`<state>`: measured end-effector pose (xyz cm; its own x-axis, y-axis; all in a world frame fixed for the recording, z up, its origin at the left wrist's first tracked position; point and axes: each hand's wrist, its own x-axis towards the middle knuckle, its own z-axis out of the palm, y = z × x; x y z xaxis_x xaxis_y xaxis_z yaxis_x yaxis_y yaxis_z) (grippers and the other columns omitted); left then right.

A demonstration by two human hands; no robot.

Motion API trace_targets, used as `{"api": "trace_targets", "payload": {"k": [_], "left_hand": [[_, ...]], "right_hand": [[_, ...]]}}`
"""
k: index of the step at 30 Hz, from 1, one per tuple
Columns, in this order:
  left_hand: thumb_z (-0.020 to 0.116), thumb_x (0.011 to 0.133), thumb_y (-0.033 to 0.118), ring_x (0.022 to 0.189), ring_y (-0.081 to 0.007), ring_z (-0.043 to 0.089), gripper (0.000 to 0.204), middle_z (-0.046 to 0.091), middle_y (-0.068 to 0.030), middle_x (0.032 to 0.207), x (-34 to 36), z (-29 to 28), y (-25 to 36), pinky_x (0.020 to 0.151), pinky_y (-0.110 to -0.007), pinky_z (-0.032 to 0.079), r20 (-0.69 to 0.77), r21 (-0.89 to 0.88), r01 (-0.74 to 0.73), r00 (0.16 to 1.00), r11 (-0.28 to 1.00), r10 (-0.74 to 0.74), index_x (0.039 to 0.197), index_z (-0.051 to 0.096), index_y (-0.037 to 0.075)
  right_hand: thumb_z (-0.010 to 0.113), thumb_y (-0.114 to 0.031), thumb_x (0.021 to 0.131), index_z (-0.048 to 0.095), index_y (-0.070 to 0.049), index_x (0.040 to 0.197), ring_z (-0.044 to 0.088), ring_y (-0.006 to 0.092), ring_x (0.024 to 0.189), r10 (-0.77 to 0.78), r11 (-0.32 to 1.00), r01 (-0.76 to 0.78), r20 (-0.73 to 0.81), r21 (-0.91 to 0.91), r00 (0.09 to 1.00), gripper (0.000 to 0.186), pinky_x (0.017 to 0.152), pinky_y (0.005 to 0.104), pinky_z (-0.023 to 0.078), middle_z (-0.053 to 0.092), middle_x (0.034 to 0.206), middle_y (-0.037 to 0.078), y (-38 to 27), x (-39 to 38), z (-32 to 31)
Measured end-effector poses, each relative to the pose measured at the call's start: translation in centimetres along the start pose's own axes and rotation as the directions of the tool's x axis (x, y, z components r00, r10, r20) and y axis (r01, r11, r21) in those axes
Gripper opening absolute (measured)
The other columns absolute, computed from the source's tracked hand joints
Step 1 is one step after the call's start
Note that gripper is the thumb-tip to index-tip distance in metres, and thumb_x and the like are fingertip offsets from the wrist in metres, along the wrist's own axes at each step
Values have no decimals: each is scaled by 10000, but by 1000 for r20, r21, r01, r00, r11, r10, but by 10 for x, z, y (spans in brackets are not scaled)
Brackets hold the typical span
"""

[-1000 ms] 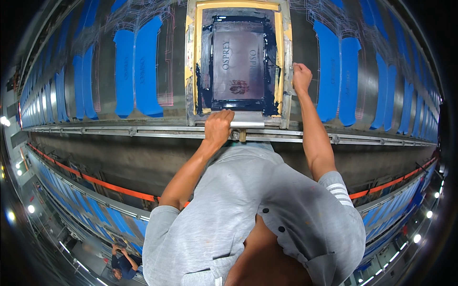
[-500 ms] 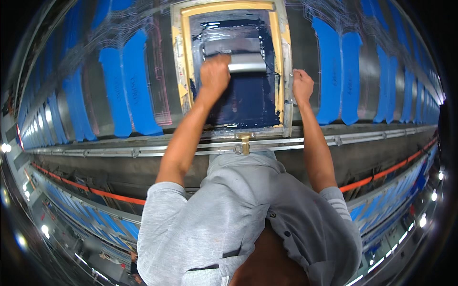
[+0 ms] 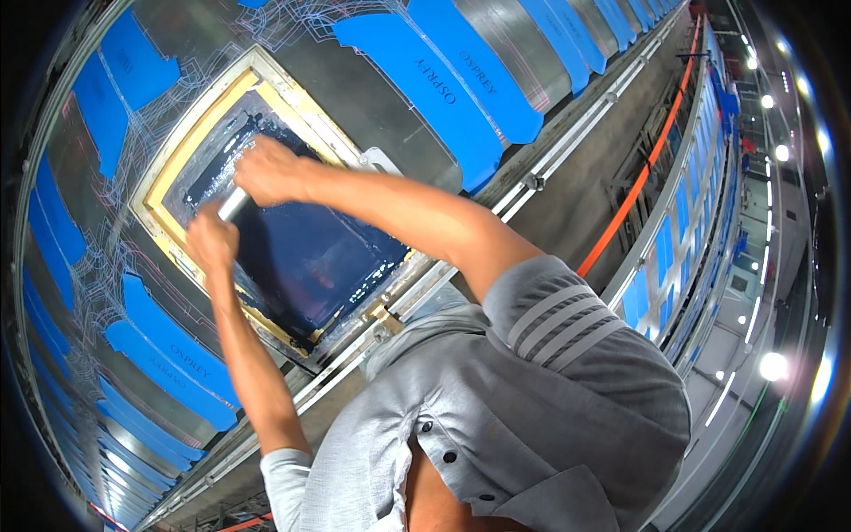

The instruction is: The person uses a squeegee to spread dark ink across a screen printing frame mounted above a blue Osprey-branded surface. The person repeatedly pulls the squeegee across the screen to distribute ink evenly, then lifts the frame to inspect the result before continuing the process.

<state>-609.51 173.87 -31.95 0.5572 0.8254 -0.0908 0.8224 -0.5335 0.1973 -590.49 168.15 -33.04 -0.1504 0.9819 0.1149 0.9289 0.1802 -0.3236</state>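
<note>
My left hand [image 3: 211,238] and my right hand [image 3: 266,168] are both closed on a silver squeegee bar [image 3: 232,204], one at either end. The bar lies across the upper part of a screen coated in dark navy ink [image 3: 310,248], inside a frame [image 3: 297,102] lined with yellow tape. My right forearm crosses over the screen's upper right, hiding part of it. A metal bracket [image 3: 379,160] shows on the frame's right side, and a brass-coloured clamp [image 3: 383,319] sits at the near rail.
The long table holds rows of blue cut pieces [image 3: 434,80] on both sides of the frame. A metal rail [image 3: 567,151] runs along the near edge. Beyond an orange rail [image 3: 638,186] is another long table [image 3: 660,266] with blue pieces and bright lamps.
My left hand has pushed the bar up the screen, spreading navy ink. My right hand has left the frame's side and joined it on the bar. The view has swung round sharply.
</note>
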Motion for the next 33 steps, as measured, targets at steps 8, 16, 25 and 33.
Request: {"api": "trace_targets", "payload": {"k": [8,16,25,33], "left_hand": [[614,673,-87,964,-337,739,487,769,-104,1096,-247,25,71,826,-423,590,-29,-234,12,999,972,-20,1089,782,101],[625,748,108,817,-434,709,295,723,-228,840,-111,-24,25,764,-533,574,131,-120,-32,990,992,48,980,806,122],[606,793,101,808,-391,736,390,742,-214,873,31,-11,-16,776,-484,598,-37,-87,-10,999,996,6,1092,822,228],[630,681,-67,983,-304,748,465,770,-122,1069,-210,18,60,831,-404,605,-68,-286,-44,997,957,26,1095,780,82]], "right_hand": [[667,-172,793,739,-47,932,656,279,1011,-12,994,0,119,105,993,200,1084,528,412,687,953,97,-120,-218,-8],[680,-120,659,768,-44,774,741,375,776,59,990,-92,278,108,959,163,753,488,565,742,809,190,-62,-89,-36],[643,-117,790,767,-43,861,730,384,893,-7,1000,4,114,25,994,162,862,506,574,743,887,185,17,42,-10],[670,-59,776,711,-20,978,638,314,1042,-30,992,3,216,124,976,210,1132,581,393,673,1053,143,-97,-185,-17]]}}
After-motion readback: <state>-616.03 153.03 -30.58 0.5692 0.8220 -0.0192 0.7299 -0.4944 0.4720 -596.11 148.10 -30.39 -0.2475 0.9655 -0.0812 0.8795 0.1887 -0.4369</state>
